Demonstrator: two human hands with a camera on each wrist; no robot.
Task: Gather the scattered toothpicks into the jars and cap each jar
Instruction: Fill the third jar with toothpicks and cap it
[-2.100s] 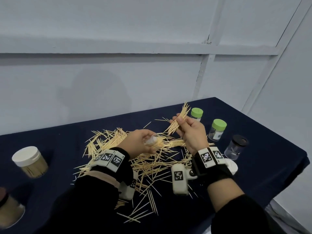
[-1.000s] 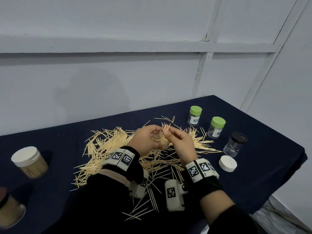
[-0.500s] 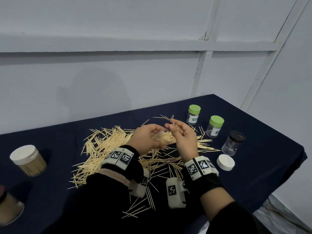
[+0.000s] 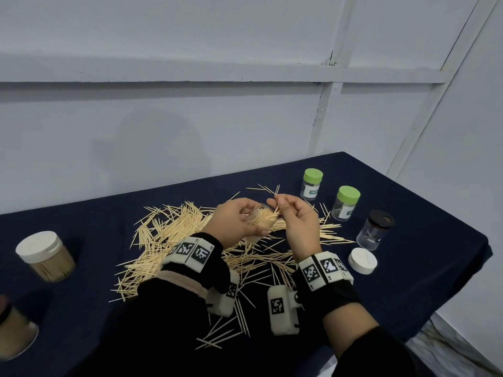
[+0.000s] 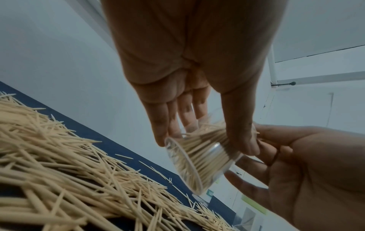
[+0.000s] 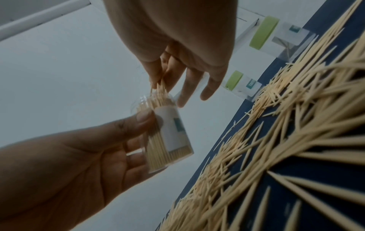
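Above the scattered toothpicks (image 4: 174, 240), the left hand (image 4: 236, 221) is gripping a clear uncapped jar (image 6: 166, 137) packed with toothpicks, tilted; the right hand (image 4: 296, 221) is pinching several sticks at its mouth. Two green-capped jars (image 4: 345, 204) are standing nearby.

Head view is aimed forward-down over the table (image 4: 408, 281). Wrist views are aimed along the palms, close up. The jar (image 5: 199, 162) is shared by all three.

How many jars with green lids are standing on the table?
2: one green-lidded clear jar at the table's far right, and the other green-lidded jar just nearer and right of it. None seems hidden.
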